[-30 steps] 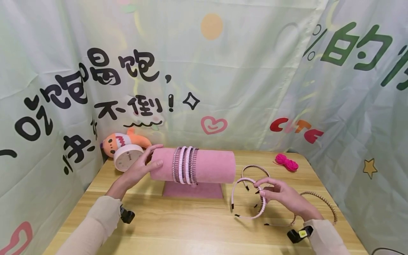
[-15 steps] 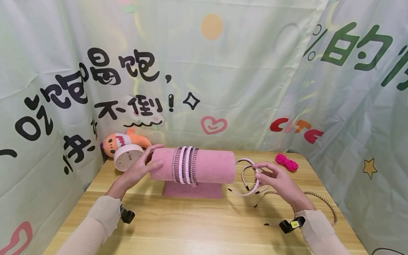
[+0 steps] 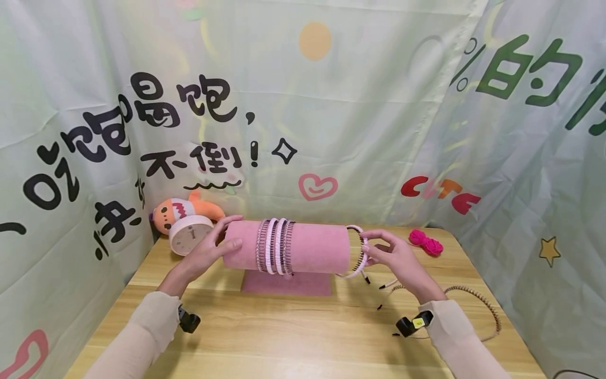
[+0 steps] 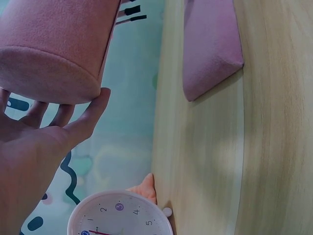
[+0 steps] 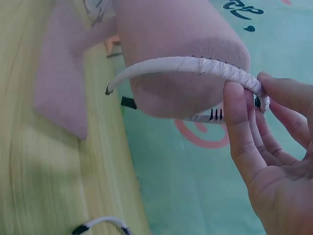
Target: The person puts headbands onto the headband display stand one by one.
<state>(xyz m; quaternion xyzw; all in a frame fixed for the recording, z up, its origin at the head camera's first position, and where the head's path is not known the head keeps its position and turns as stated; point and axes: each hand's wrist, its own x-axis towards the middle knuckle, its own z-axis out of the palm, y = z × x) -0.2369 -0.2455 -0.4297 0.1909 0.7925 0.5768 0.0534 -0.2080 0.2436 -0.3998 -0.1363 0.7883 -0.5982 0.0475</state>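
White headband (image 5: 181,65), its outer part wrapped, is being pinched between the thumb and fingers of the right hand (image 3: 390,258) and is being held at the right end of a pink display stand (image 3: 319,247); whether the cylinder's end is already being encircled is not being shown clearly. The opposite end of the cylinder is being gripped by the left hand (image 3: 205,252), with the thumb being laid on the front and the fingers being reached over the top. Between the hands, several toothed headbands (image 3: 270,247) are being carried side by side around the cylinder. Near the right hand, another pale headband (image 5: 110,219) is being partly hidden, and a tan braided headband (image 3: 498,322) is being supported by the wooden table (image 3: 284,337). Farther back, pink yarn (image 3: 432,245) is being seen at right; at left, an orange plush toy (image 3: 165,210) is being partly covered by a round clock (image 3: 190,237). Everything is being backed by a printed curtain (image 3: 369,131).
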